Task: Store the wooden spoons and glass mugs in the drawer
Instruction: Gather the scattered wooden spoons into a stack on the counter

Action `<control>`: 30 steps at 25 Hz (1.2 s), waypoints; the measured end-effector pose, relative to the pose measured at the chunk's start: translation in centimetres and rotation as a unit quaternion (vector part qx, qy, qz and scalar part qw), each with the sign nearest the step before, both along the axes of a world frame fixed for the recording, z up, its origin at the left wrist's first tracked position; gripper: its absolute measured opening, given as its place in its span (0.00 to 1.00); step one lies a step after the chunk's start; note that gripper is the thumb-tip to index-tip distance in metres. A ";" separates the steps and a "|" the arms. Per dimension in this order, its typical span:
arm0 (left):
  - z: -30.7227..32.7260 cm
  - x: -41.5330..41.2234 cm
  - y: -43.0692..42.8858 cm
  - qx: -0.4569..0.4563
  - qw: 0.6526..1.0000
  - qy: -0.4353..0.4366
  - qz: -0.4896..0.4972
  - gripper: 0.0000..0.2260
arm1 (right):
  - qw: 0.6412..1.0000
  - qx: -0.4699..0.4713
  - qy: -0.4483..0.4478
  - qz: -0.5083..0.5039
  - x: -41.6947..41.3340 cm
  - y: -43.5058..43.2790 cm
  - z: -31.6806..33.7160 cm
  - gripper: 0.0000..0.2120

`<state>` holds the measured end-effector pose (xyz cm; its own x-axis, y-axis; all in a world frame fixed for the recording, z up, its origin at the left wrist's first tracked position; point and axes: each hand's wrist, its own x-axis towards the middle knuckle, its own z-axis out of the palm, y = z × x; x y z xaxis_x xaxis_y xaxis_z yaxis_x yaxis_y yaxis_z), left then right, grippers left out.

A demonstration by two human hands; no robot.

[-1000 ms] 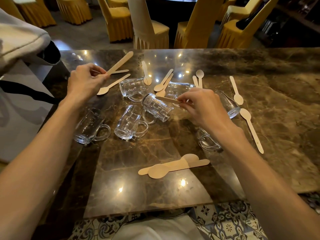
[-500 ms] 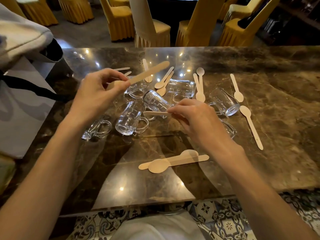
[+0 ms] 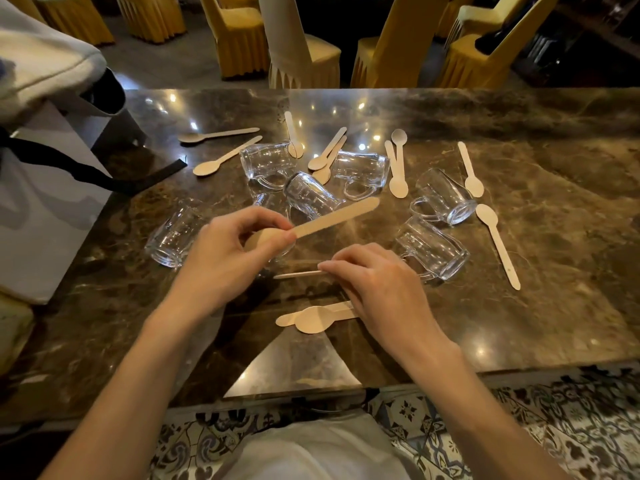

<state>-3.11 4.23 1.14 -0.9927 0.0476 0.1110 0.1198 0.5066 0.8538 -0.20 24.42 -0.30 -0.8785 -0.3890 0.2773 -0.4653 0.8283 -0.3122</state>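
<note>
My left hand (image 3: 228,258) grips a wooden spoon (image 3: 332,218) by its bowl, the handle pointing up and right. Just right of it, my right hand (image 3: 377,289) pinches a second wooden spoon (image 3: 298,274) whose handle sticks out to the left. Two more spoons (image 3: 313,318) lie crossed on the marble table (image 3: 554,306) below my right hand. Several glass mugs lie on their sides, among them one at the left (image 3: 173,233), one in the middle (image 3: 311,195) and one by my right hand (image 3: 433,251). Several other spoons are scattered behind them. No drawer is in view.
A grey bag with a black strap (image 3: 45,202) stands at the table's left edge. Yellow-covered chairs (image 3: 398,46) line the far side. A long spoon (image 3: 498,245) lies at the right. Patterned floor tiles (image 3: 571,427) show below the near edge.
Both hands have come toward me with their spoons. The left hand left the far-left spoons and now sits over the middle; the right hand has drawn back from the mugs.
</note>
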 end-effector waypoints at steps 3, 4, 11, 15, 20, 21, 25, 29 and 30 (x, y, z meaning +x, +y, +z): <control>-1.2 1.2 0.4 0.006 1.000 -0.021 -0.011 0.06 | 0.999 -0.006 0.044 -0.014 1.2 0.0 -1.5 0.16; -1.6 1.5 0.5 0.005 0.999 -0.029 -0.015 0.05 | 0.998 -0.010 0.059 -0.016 1.5 0.1 -2.0 0.16; -4.1 2.9 1.2 -0.024 0.997 -0.068 -0.023 0.03 | 0.996 -0.022 0.082 -0.035 2.9 0.7 -4.5 0.15; -4.7 3.0 1.4 -0.048 0.995 -0.086 -0.021 0.03 | 0.995 -0.040 0.082 -0.039 3.2 0.8 -5.1 0.12; -4.9 3.0 1.5 -0.096 0.992 -0.082 -0.030 0.03 | 0.995 -0.050 0.076 -0.037 3.3 0.9 -5.6 0.08; -4.9 3.1 1.5 -0.107 0.991 -0.076 -0.034 0.03 | 0.995 -0.055 0.076 -0.035 3.3 0.9 -5.7 0.07; -4.9 3.1 1.7 -0.128 0.990 -0.042 -0.045 0.02 | 0.994 -0.076 0.073 -0.029 3.2 1.0 -5.8 0.04; -5.1 3.1 1.6 -0.193 0.980 -0.008 -0.053 0.04 | 0.995 -0.075 0.067 -0.022 3.0 1.1 -5.7 0.04; -5.1 3.1 1.6 -0.215 0.975 0.004 -0.052 0.05 | 0.995 -0.075 0.063 -0.018 2.9 1.1 -5.6 0.03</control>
